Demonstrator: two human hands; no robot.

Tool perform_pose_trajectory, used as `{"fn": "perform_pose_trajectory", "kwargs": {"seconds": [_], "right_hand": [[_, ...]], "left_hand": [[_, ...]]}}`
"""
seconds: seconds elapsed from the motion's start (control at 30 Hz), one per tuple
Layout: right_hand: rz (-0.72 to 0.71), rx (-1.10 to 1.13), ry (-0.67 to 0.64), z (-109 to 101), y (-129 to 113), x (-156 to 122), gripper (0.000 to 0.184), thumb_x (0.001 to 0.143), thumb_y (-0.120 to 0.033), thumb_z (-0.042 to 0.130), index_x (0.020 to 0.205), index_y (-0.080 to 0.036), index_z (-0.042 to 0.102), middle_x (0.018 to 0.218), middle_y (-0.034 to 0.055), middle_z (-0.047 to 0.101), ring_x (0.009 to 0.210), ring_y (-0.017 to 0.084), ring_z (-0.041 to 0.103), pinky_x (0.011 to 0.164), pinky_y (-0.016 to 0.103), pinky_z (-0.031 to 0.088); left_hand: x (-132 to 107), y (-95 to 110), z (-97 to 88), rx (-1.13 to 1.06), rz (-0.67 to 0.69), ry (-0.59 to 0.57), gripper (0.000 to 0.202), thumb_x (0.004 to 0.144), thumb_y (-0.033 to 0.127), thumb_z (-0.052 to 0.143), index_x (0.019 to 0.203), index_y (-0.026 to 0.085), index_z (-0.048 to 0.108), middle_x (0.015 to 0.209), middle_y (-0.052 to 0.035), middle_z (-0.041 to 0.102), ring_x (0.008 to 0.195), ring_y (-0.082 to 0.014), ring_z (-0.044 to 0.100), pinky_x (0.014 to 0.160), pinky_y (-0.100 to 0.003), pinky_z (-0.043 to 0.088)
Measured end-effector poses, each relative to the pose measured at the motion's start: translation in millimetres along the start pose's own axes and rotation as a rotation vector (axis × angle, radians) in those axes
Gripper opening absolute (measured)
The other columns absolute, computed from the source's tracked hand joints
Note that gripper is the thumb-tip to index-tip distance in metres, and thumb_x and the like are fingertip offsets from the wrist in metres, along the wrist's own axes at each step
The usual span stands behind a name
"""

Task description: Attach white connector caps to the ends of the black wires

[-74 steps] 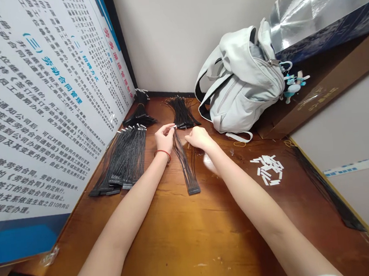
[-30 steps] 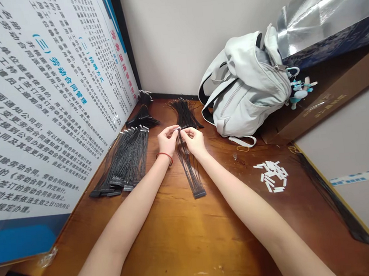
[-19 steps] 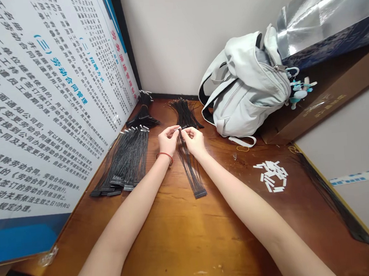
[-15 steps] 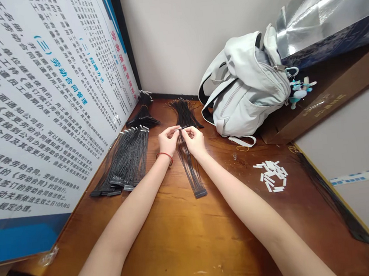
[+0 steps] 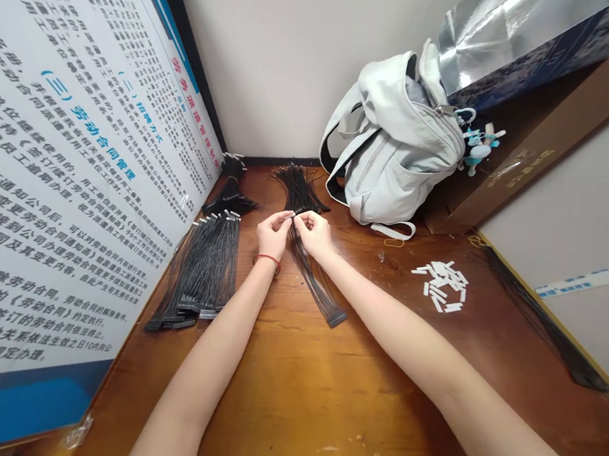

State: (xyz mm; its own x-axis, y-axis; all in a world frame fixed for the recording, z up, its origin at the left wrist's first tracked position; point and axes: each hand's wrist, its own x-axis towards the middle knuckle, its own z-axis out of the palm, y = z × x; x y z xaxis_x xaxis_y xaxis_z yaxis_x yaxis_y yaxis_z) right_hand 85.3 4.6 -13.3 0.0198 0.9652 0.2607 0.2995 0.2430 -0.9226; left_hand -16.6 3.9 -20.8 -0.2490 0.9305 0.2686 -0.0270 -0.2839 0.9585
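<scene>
Beside the black wire stack (image 5: 194, 272) at left, the left hand (image 5: 272, 235) and right hand (image 5: 313, 233) are pinching together on the far end of a light, limp wire bundle (image 5: 314, 278) lying on the table (image 5: 301, 402), its stiffer connector (image 5: 337, 318) resting nearer.

"What's pinched between your left hand (image 5: 271, 235) and right hand (image 5: 313, 233)?"

"You're gripping the top of a thin black wire bundle (image 5: 307, 271) with both hands, fingers meeting at one point. The exact tip is too small to make out."

"Where does it run?"

"Down toward you from your hands, the wires spreading slightly, into a flat black connector strip (image 5: 336, 318) lying past your right wrist."

"What's nearest your hands?"

"Just beyond your fingers, a loose sheaf of black wires (image 5: 299, 191). Left of your left hand, a flat stack of black wire harnesses (image 5: 203, 271), connector ends toward you."
</scene>
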Motion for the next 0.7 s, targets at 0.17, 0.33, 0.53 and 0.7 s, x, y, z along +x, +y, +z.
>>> {"fn": "perform_pose_trajectory", "kwargs": {"seconds": [0.17,0.33,0.53,0.7], "right_hand": [[-0.072,-0.204,0.066,-8.8,-10.9,-2.9,0.022,0.089,-0.028,0.040,0.082,-0.017,0.057,0.081,0.0034,0.064,0.077,0.014,0.059,0.074,0.023,0.043],[0.119,-0.726,0.136,-22.5,-14.2,-3.3,0.018,0.087,-0.029,0.046,0.086,-0.014,0.057,0.100,0.0136,0.059,0.100,0.026,0.052,0.085,0.036,0.038],[0.105,-0.905,0.003,-16.2,-9.0,-6.0,0.016,0.087,-0.020,0.046,0.092,-0.010,0.058,0.105,0.0185,0.057,0.101,0.029,0.052,0.085,0.040,0.039],[-0.009,-0.408,0.024,-5.7,6.4,-1.8,0.014,0.087,-0.021,0.043,0.088,-0.014,0.055,0.086,0.0105,0.063,0.083,0.021,0.060,0.078,0.033,0.044]], "left_hand": [[2.0,-3.8,-1.0,-0.020,-0.019,0.044,0.015,0.067,0.015,0.061,0.081,0.014,0.068,0.086,-0.0074,0.070,0.082,-0.0165,0.065,0.086,-0.032,0.049],[3.2,-6.8,-1.4,-0.022,-0.025,0.073,0.016,0.068,0.015,0.061,0.082,0.013,0.068,0.088,-0.0089,0.070,0.083,-0.0166,0.065,0.086,-0.032,0.048],[2.1,-5.0,-1.0,-0.016,-0.019,0.069,0.016,0.068,0.015,0.060,0.082,0.012,0.067,0.087,-0.0083,0.070,0.083,-0.0163,0.064,0.086,-0.031,0.048],[1.6,-2.3,-1.1,-0.007,-0.022,0.065,0.016,0.068,0.014,0.060,0.082,0.012,0.067,0.087,-0.0088,0.070,0.084,-0.0171,0.064,0.084,-0.031,0.049]]}}
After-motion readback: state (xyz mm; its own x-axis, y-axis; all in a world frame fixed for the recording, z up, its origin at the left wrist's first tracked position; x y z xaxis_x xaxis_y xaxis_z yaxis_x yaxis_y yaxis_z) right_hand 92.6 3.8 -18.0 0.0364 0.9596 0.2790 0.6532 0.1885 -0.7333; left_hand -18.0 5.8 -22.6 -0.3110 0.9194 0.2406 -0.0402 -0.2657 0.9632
